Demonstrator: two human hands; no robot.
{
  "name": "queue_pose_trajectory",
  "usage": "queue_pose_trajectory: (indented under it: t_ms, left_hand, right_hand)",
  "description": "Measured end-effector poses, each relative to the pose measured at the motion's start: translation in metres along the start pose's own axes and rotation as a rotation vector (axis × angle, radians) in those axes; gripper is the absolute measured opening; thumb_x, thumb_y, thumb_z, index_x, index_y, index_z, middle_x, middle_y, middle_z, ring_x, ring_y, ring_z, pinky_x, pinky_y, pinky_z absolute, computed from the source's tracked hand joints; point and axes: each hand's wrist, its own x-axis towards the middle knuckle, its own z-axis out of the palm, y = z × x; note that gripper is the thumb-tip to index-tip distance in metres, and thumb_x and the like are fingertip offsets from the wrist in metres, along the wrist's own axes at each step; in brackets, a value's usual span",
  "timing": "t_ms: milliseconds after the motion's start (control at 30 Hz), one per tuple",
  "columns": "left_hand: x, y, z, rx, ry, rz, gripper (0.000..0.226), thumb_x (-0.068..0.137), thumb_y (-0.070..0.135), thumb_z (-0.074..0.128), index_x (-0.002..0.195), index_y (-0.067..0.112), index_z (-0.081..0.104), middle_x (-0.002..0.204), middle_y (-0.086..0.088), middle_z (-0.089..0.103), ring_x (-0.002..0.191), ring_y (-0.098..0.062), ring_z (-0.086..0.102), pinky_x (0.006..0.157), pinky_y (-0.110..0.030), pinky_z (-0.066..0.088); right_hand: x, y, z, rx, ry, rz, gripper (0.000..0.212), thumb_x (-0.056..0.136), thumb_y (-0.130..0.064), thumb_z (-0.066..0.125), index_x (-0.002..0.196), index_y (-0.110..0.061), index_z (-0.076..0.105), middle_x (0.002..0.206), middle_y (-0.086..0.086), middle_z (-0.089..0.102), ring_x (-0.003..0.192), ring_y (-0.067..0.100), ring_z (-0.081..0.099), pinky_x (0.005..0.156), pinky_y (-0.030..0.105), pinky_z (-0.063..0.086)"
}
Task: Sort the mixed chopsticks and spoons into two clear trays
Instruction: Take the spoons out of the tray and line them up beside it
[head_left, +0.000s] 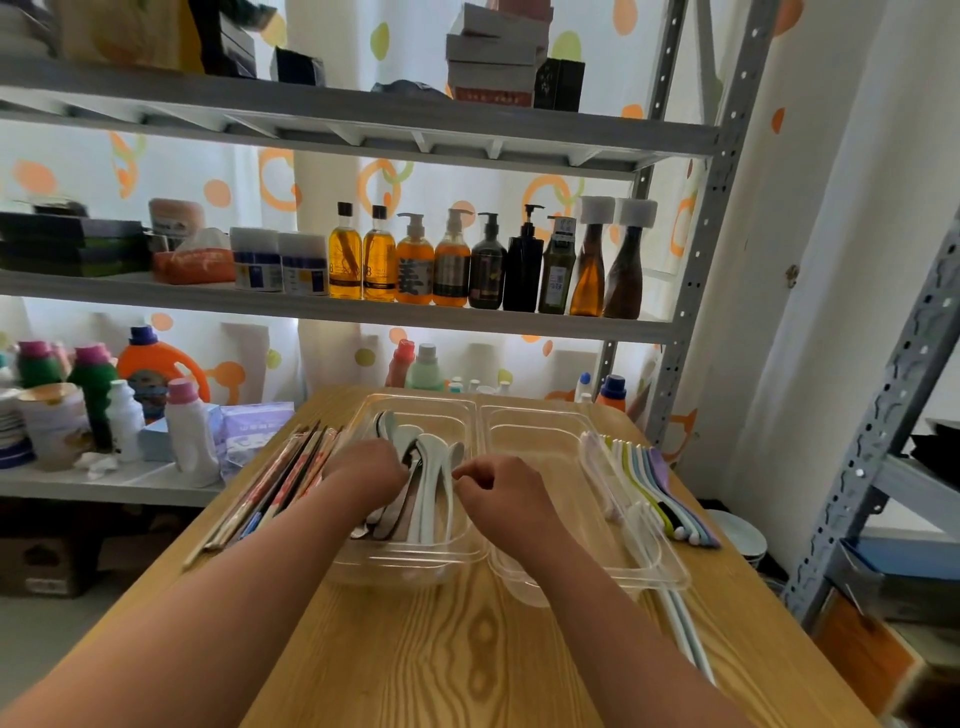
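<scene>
Two clear trays stand side by side on the wooden table. The left tray (363, 415) holds several white and metal spoons (431, 467). The right tray (540, 431) looks bare inside. My left hand (366, 467) reaches into the left tray with its fingers curled among the spoon handles. My right hand (498, 486) hovers at the divide between the trays, fingers curled, pinching a spoon handle as far as I can tell. A bundle of chopsticks (280, 478) lies on the table left of the trays. Pastel long-handled spoons (649, 483) lie in a row right of the trays.
The wooden table (441, 654) stands against a metal shelf rack (691, 291) with bottles. Detergent bottles (192, 431) and a bowl stack stand on the low shelf at left. Two white chopsticks (685, 639) stick out from under the right tray toward the table's right edge.
</scene>
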Motion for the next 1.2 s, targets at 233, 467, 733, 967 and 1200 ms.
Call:
queue_pose_trajectory:
  t_ms: [233, 467, 733, 967, 1200]
  left_hand:
    - [-0.016, 0.010, -0.021, -0.148, 0.053, 0.020, 0.028, 0.097, 0.019, 0.048, 0.118, 0.002, 0.058, 0.119, -0.014, 0.058, 0.109, -0.026, 0.058, 0.090, -0.035, 0.050]
    - [-0.022, 0.027, -0.020, -0.115, 0.219, 0.014, 0.036, 0.098, 0.018, 0.039, 0.126, -0.002, 0.046, 0.121, -0.017, 0.056, 0.107, -0.032, 0.059, 0.075, -0.034, 0.044]
    - [-0.061, 0.071, -0.014, 0.019, 0.318, 0.367, 0.034, 0.100, 0.020, 0.043, 0.129, 0.002, 0.042, 0.115, -0.011, 0.060, 0.095, -0.026, 0.066, 0.077, -0.033, 0.052]
    - [-0.089, 0.100, -0.012, 0.069, 0.290, 0.543, 0.032, 0.103, 0.027, 0.032, 0.128, 0.008, 0.038, 0.110, -0.013, 0.064, 0.098, -0.033, 0.064, 0.088, -0.044, 0.050]
    - [-0.091, 0.105, 0.003, 0.080, 0.271, 0.821, 0.035, 0.103, 0.036, 0.027, 0.122, 0.012, 0.041, 0.078, -0.003, 0.056, 0.062, -0.018, 0.049, 0.057, -0.028, 0.035]
  right_hand:
    - [-0.003, -0.007, -0.003, 0.043, 0.001, 0.040, 0.023, 0.092, -0.015, 0.051, 0.105, -0.010, 0.069, 0.098, 0.008, 0.069, 0.083, 0.012, 0.059, 0.072, 0.018, 0.046]
    - [0.001, -0.006, -0.007, 0.143, 0.059, 0.113, 0.025, 0.091, -0.017, 0.052, 0.110, -0.013, 0.068, 0.103, 0.003, 0.068, 0.092, 0.012, 0.060, 0.081, 0.024, 0.048]
    - [0.009, 0.001, -0.017, 0.362, 0.256, 0.216, 0.038, 0.094, -0.024, 0.050, 0.131, -0.017, 0.052, 0.124, 0.007, 0.061, 0.107, 0.022, 0.060, 0.093, 0.043, 0.051]
    - [0.010, 0.023, -0.043, 0.522, 0.475, 0.321, 0.036, 0.092, -0.024, 0.057, 0.126, -0.013, 0.056, 0.106, 0.009, 0.067, 0.082, 0.019, 0.065, 0.082, 0.040, 0.056]
    - [-0.001, 0.044, -0.071, 0.425, 0.564, 0.408, 0.039, 0.090, -0.017, 0.059, 0.128, -0.010, 0.057, 0.117, 0.009, 0.063, 0.087, 0.014, 0.054, 0.070, 0.025, 0.044]
